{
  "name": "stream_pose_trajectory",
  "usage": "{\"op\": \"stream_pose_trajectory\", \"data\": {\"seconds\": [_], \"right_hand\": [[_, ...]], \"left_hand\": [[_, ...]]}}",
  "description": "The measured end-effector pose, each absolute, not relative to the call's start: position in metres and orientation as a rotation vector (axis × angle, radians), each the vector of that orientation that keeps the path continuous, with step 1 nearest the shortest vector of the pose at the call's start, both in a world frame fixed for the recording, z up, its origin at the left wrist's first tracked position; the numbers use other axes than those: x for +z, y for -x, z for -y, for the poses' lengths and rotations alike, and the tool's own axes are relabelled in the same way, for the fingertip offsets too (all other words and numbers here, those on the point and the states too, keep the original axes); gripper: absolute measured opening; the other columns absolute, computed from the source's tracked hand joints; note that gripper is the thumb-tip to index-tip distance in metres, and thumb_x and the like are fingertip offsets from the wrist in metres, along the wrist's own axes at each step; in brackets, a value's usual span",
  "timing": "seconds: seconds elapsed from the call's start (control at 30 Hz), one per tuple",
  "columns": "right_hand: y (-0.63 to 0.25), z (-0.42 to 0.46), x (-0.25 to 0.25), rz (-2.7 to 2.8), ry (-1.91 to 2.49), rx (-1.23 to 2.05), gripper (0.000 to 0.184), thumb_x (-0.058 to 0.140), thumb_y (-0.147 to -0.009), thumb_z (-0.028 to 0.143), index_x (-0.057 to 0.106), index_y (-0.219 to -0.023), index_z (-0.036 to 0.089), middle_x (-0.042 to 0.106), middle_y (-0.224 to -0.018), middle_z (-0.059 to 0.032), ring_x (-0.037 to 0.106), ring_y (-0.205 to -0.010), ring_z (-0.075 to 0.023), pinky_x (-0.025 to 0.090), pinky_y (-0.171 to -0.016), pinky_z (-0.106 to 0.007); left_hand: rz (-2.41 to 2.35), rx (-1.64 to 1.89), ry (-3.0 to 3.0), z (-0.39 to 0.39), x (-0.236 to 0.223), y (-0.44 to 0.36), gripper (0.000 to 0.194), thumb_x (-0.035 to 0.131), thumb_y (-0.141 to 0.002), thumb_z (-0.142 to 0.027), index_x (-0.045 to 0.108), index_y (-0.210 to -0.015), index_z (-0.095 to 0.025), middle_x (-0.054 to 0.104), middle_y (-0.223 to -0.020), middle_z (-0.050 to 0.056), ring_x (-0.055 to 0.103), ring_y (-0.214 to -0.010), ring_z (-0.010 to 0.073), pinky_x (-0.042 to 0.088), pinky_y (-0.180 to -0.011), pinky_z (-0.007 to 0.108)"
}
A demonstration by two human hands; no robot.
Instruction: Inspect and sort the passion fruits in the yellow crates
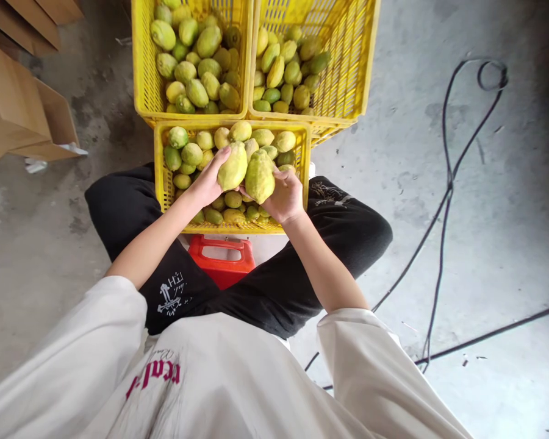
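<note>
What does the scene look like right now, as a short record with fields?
Left hand: holds smooth yellow-green fruit
Right hand: holds bumpier yellow-green fruit
Near crate: yellow, fruit inside, beneath both hands
Far left crate: yellow, fruit inside
Far right crate: yellow, fruit inside
Floor, left: cardboard boxes
Floor, right: black cable

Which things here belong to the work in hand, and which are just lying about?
In use:
- left hand, holding a yellow-green oval fruit
- right hand, holding a bumpy yellow-green fruit
- yellow plastic crate of fruit beneath both
- probably the two yellow plastic crates beyond

Lying about, apparently:
- brown cardboard boxes
- looped black cable
- red plastic object
</note>
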State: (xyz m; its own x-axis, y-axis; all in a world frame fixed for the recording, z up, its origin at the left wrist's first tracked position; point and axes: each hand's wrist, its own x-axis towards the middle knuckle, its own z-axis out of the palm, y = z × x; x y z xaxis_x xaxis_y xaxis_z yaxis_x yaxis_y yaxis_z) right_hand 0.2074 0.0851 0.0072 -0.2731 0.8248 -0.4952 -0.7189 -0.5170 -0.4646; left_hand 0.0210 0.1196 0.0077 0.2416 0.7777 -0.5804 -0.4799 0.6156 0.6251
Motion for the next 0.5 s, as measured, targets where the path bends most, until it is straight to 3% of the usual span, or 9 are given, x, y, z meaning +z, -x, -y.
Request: {"op": "stream_pose_trajectory", "data": {"seconds": [0.07,0.17,0.37,0.5], "right_hand": [[-0.207,-0.086,0.007,0.177,0.884,1.936,0.041,0.064,-0.079,0.032,0.064,-0.119,0.032,0.082,-0.106,-0.0019,0.085,-0.119,-0.0367,0.076,-0.103,-0.064],[-0.208,-0.086,0.007,0.152,0.904,1.951,0.032,0.064,-0.088,0.03,0.062,-0.12,0.032,0.082,-0.103,-0.0015,0.084,-0.121,-0.0339,0.076,-0.106,-0.058],[-0.205,-0.085,0.014,0.106,1.002,1.891,0.017,0.069,-0.099,0.03,0.063,-0.115,0.032,0.083,-0.099,-0.0021,0.083,-0.123,-0.0334,0.074,-0.109,-0.055],[-0.199,-0.084,0.018,0.117,1.029,1.878,0.017,0.075,-0.098,0.034,0.063,-0.109,0.034,0.082,-0.096,-0.0006,0.08,-0.13,-0.0339,0.072,-0.113,-0.056]], "left_hand": [[-0.992,0.873,-0.341,-0.12,0.014,-0.022,0.036,0.058,-0.127,-0.056,0.074,-0.145,-0.029,0.081,-0.09,0.004,0.081,-0.098,0.0242,0.064,-0.074,0.034],[-1.017,0.842,-0.315,-0.122,0.023,-0.024,0.036,0.048,-0.129,-0.045,0.074,-0.148,-0.032,0.083,-0.09,0.003,0.081,-0.098,0.0237,0.064,-0.072,0.032],[-1.045,0.873,-0.306,-0.12,0.029,-0.027,0.022,0.053,-0.13,-0.044,0.068,-0.133,-0.028,0.084,-0.104,0.005,0.084,-0.103,0.0216,0.056,-0.065,0.024],[-1.026,0.938,-0.359,-0.119,0.028,-0.026,0.012,0.053,-0.128,-0.033,0.064,-0.133,-0.031,0.08,-0.114,0.001,0.083,-0.111,0.0205,0.065,-0.074,0.025]]}}
